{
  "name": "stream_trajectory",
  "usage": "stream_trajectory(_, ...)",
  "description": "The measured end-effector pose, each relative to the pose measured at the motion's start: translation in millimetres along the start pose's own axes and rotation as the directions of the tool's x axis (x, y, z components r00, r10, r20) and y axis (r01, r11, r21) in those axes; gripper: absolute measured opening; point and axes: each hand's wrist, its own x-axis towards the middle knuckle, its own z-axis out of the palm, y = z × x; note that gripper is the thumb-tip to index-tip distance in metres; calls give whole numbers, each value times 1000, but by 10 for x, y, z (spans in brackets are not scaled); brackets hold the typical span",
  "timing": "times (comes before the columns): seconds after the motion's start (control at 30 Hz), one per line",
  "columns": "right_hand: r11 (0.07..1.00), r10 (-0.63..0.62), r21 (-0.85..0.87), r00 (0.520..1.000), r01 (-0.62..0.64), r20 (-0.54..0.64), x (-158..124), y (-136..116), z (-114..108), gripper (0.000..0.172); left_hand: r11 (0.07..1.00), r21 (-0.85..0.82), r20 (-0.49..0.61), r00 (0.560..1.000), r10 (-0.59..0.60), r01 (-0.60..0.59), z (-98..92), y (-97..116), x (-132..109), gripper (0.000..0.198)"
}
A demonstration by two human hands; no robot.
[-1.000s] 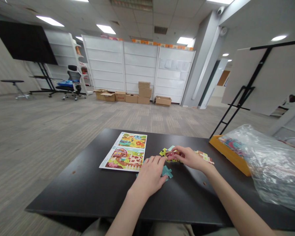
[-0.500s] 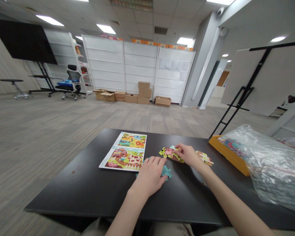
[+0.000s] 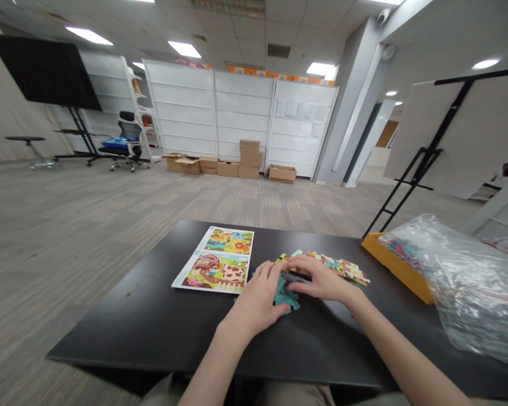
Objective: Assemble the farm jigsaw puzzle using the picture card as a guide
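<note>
1. Head view, hands: the left hand [image 3: 254, 310] curls narrowly over a teal jigsaw piece [image 3: 287, 299], touching it. The right hand [image 3: 324, 280] arches just beside it, over a joined row of jigsaw pieces [image 3: 334, 264]; whether it grips them, I cannot tell.
2. Head view, surroundings: a printed picture sheet [image 3: 218, 262] lies at 10 o'clock on the black table [image 3: 110, 332]. An orange tray [image 3: 400, 270] sits at 3 o'clock, partly under a clear plastic bag [image 3: 459, 287].

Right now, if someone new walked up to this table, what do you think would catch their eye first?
The bright illustrated puzzle sheet, with its red barn scene, lies left of centre on the black table. Just right of it, the left hand and right hand sit over colourful jigsaw pieces. At far right, a crumpled clear plastic bag overlies an orange tray.
</note>
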Motion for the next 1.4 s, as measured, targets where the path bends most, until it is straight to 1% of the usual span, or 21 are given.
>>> stream_trajectory(0.07,999,-49,24,998,48,50,15,-78,72,45,1000,25,-16,1000,-12,13,-22,-19,-1,86)
stream_trajectory(0.13,998,-60,20,995,58,86,26,-103,145,49,997,53,-5,998,-64,64,-51,-35,-4,89)
stream_trajectory(0.17,998,-61,21,993,59,98,29,-99,175,47,994,63,8,995,-95,94,-64,-41,-6,89)
stream_trajectory(0.23,998,-62,31,993,59,99,31,-72,217,37,988,76,37,990,-137,134,-82,-45,-7,88)
stream_trajectory(0.3,997,-74,42,994,71,82,31,-43,232,26,986,86,55,987,-150,145,-86,-41,-3,85)
stream_trajectory(0.4,994,-104,37,993,102,52,33,-17,221,18,986,100,54,989,-141,135,-76,-33,9,82)
stream_trajectory(0.47,992,-126,24,992,126,13,36,-8,201,17,987,102,47,990,-133,128,-69,-30,12,81)
stream_trajectory(0.57,990,-142,9,986,144,-88,39,6,154,21,987,97,35,990,-135,131,-64,-30,6,80)
stream_trajectory(0.63,995,-101,6,984,103,-145,38,22,109,22,985,92,30,988,-150,146,-61,-34,-3,80)
stream_trajectory(0.7,1000,18,7,979,-17,-203,35,58,68,23,983,82,27,986,-166,164,-56,-43,-12,80)
stream_trajectory(0.73,995,102,15,965,-101,-240,32,89,55,24,983,77,27,985,-172,170,-53,-48,-15,80)
stream_trajectory(0.77,981,192,33,942,-190,-277,28,129,49,24,982,72,28,984,-176,173,-50,-52,-17,80)
stream_trajectory(0.83,937,346,79,879,-340,-328,15,237,57,25,982,63,30,983,-182,180,-46,-55,-19,82)
stream_trajectory(0.9,901,429,91,842,-424,-327,-6,356,79,25,981,53,28,982,-187,185,-50,-47,-21,83)
stream_trajectory(0.93,891,447,70,838,-449,-313,-17,408,89,24,981,46,26,981,-190,189,-55,-39,-23,82)
stream_trajectory(1.0,872,466,-15,840,-489,-278,-39,476,94,21,980,34,21,981,-195,194,-71,-18,-26,74)
stream_trajectory(1.1,843,468,-147,842,-517,-269,-47,471,73,21,980,48,14,980,-196,196,-88,1,-29,61)
stream_trajectory(1.2,847,415,-216,858,-486,-303,-21,376,63,24,977,105,17,982,-187,184,-84,-11,-18,49)
stream_trajectory(1.27,868,368,-216,872,-447,-322,7,297,77,25,972,139,-3,982,-188,187,-82,-25,0,38)
stream_trajectory(1.33,892,336,-186,879,-413,-339,32,215,97,24,976,134,-88,983,-161,172,-93,-29,20,33)
stream_trajectory(1.4,917,314,-129,884,-377,-346,49,132,105,24,988,84,-237,966,-105,128,-122,-17,39,30)
